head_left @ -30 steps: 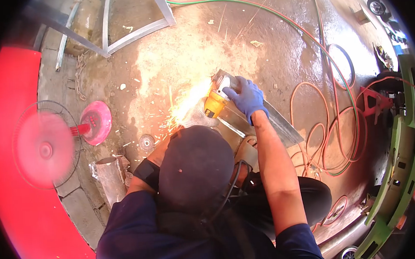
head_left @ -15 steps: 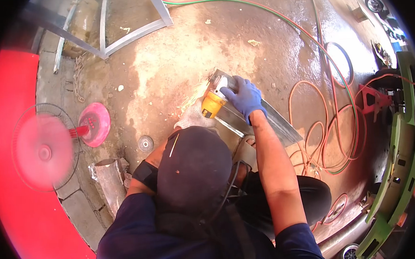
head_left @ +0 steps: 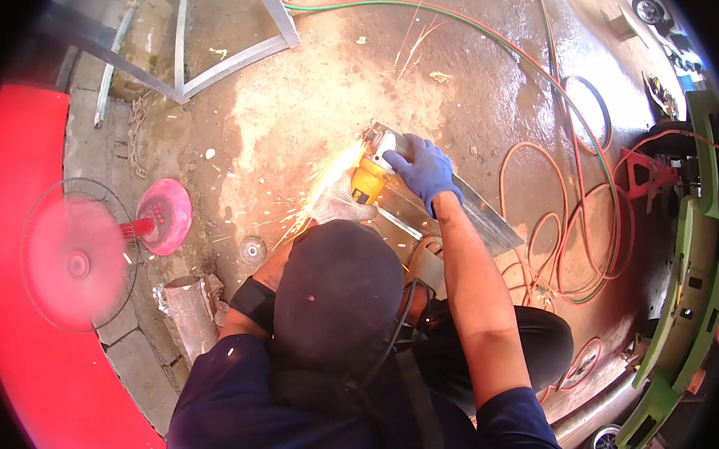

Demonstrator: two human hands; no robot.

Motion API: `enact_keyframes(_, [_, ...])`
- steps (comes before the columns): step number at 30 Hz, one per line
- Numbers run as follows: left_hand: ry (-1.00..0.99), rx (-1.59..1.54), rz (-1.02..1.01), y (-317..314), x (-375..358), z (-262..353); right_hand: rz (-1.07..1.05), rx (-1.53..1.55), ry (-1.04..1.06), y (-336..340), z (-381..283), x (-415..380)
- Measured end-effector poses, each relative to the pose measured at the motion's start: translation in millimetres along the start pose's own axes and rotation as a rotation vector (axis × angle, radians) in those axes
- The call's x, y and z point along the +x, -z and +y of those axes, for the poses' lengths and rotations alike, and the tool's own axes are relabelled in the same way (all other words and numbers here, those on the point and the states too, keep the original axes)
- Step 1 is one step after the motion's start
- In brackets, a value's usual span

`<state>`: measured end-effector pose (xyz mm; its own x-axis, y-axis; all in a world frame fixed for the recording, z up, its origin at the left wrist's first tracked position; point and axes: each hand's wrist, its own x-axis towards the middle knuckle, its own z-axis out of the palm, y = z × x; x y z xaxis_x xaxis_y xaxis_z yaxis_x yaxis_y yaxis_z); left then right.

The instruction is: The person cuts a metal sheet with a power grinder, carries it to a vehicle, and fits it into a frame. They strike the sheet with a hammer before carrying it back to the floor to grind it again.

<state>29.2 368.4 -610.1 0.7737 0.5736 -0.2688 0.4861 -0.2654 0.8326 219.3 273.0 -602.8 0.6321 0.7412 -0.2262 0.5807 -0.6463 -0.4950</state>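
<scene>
My right hand (head_left: 426, 169), in a blue glove, is wrapped round the head end of a yellow angle grinder (head_left: 369, 180). My left hand (head_left: 340, 203), in a pale knit glove, closes on the rear of the grinder's body, partly hidden by the cap. The grinder's front meets the far end of a flat grey metal piece (head_left: 484, 213), which slants from the centre toward the right. Bright sparks (head_left: 324, 180) stream from there toward the lower left. A thin metal strip (head_left: 399, 223) lies beside the grinder.
A pink-based fan (head_left: 165, 216) stands at the left, near a rusty pipe (head_left: 191, 317) and a loose disc (head_left: 252, 250). Red and green hoses (head_left: 530, 58) coil at the right. A metal frame (head_left: 239, 66) stands at the upper left, green metal parts (head_left: 670, 321) at the far right.
The spark stream has become much brighter and longer, and thin streaks show at the upper centre. The hands and grinder have barely moved.
</scene>
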Motion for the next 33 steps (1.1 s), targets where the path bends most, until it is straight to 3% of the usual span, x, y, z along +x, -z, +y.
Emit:
enact_keyframes(3, [0.005,0.051,-0.060,-2,1,0,0.013,0.003,0.006,-1,1,1])
enact_keyframes(5, [-0.042,0.077,0.156,-13,-2,-5,0.012,0.006,0.006,-2,2,1])
enact_keyframes(6, [-0.042,0.077,0.155,-11,-1,-5,0.013,0.006,0.006,-1,2,1])
enact_keyframes(8, [0.034,0.005,0.023,-5,1,-5,0.001,0.000,-0.010,-1,1,1])
enact_keyframes(12, [-0.112,0.062,0.126,-6,2,-9,-0.007,0.000,-0.014,2,-1,0])
enact_keyframes(14, [0.059,0.130,-0.045,5,-2,9,-0.001,0.000,-0.011,0,0,1])
enact_keyframes(17, [0.148,-0.027,-0.080,7,-4,14,-0.015,-0.004,-0.015,2,-1,1])
enact_keyframes(18, [0.148,-0.028,-0.081,4,-2,9,-0.015,-0.004,-0.016,1,0,1])
enact_keyframes(20, [-0.059,-0.024,-0.013,0,2,-3,-0.007,0.003,-0.008,0,1,1])
enact_keyframes(30, [-0.010,-0.058,-0.036,-1,6,-11,-0.011,0.005,-0.004,-1,2,1])
enact_keyframes(33, [0.016,-0.076,-0.133,-1,10,-15,-0.014,0.001,-0.009,0,2,1])
